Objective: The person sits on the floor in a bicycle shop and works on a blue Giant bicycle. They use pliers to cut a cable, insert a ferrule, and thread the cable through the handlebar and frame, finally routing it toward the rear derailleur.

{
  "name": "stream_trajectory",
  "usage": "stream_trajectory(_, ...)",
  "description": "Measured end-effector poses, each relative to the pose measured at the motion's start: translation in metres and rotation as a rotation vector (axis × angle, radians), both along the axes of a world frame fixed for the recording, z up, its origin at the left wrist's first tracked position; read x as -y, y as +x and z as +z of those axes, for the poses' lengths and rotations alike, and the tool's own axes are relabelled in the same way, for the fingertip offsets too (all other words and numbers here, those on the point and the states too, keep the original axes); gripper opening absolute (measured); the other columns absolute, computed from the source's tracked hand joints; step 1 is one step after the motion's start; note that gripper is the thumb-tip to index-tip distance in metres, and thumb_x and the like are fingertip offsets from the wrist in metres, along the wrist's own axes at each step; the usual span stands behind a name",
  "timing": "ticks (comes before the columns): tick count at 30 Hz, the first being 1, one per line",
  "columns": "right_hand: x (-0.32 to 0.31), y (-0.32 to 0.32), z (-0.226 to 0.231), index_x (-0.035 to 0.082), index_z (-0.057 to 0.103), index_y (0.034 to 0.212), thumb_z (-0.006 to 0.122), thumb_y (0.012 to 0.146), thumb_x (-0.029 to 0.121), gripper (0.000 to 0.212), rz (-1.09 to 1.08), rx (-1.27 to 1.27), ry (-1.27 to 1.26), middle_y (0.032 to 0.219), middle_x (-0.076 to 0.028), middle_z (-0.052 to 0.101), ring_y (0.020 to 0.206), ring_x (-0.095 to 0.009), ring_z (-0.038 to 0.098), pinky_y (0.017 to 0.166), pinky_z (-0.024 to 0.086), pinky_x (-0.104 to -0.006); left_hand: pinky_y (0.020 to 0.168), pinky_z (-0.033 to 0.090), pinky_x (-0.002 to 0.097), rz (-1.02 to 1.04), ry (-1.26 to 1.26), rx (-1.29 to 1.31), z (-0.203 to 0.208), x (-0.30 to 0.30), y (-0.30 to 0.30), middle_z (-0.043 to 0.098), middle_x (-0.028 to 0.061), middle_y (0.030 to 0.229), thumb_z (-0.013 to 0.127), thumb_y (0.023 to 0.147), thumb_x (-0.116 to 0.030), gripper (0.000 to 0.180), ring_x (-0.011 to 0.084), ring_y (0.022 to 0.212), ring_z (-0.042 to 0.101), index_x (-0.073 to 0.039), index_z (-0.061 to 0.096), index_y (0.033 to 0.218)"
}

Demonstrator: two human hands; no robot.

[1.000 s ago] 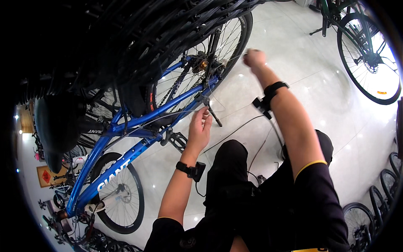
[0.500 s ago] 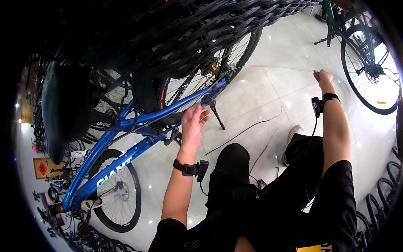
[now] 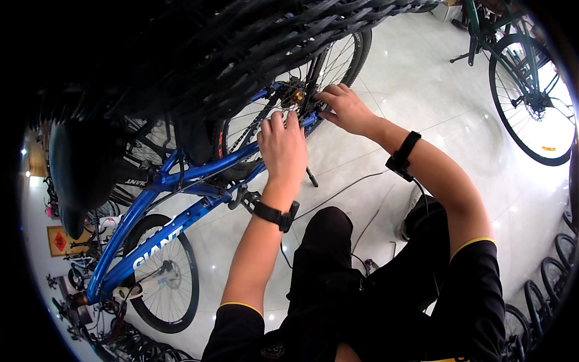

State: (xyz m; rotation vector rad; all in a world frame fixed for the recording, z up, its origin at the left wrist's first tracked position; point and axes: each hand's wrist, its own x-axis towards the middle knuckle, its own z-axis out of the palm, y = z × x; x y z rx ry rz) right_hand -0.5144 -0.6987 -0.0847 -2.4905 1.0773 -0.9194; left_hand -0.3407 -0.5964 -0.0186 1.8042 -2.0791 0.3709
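A blue bicycle [image 3: 158, 244] stands tilted across the left side, its rear wheel [image 3: 360, 57] toward the top middle. My left hand [image 3: 283, 151] is at the rear of the frame, back upward and fingers bent; the fingertips and thumb are partly hidden. Beside the rear hub [image 3: 297, 96], my right hand [image 3: 350, 113] reaches in from the right, its thumb and index finger closing around a small part that I cannot make out. The kickstand [image 3: 312, 177] shows below my left hand. A black band with a small device sits on each wrist.
A black woven basket [image 3: 241, 60] fills the top, close and dark. The saddle [image 3: 72, 181] is at far left. A dark cable [image 3: 344, 188] lies on the tiled floor near my knees. At upper right stands a green bicycle [image 3: 531, 90]; several tyres [image 3: 552, 274] line the lower right.
My right hand has come in from far right, where a thin wire ran toward it, to the rear hub. My left hand has moved slightly up and its fingers have bent.
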Motion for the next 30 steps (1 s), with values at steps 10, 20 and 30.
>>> stream_trajectory(10,0.014,0.011,-0.012,0.009,0.063,0.101,0.069,0.082,0.019,0.021,0.023,0.012,0.028,0.094,-0.008,0.063,0.099,-0.031,0.057,0.084,0.048,-0.0432,0.069,0.054,0.0486,0.195,0.335,-0.103,-0.018,0.034,-0.016,0.068,0.0220,0.079,0.056,0.093,-0.022,0.021,0.0411,0.075,0.067,-0.002,0.062,0.091)
stream_trajectory(20,0.035,0.011,-0.002,0.004,0.062,0.089,0.065,0.081,0.010,0.010,0.188,-0.031,0.082,0.086,-0.014,0.065,0.091,-0.035,0.061,0.079,0.050,-0.0446,0.066,0.054,0.0475,0.188,0.231,-0.066,-0.028,0.038,-0.015,0.068,0.0208,0.077,0.057,0.091,-0.020,0.020,0.0393,0.073,0.068,-0.001,0.061,0.089)
stream_trajectory(30,0.038,0.013,0.001,0.002,0.063,0.088,0.064,0.078,0.003,0.010,0.225,-0.039,0.095,0.083,-0.016,0.062,0.089,-0.035,0.059,0.079,0.049,-0.0433,0.067,0.053,0.0469,0.229,0.286,-0.076,-0.019,0.044,-0.024,0.068,0.0213,0.079,0.060,0.090,-0.016,0.015,0.0393,0.076,0.068,-0.001,0.062,0.088)
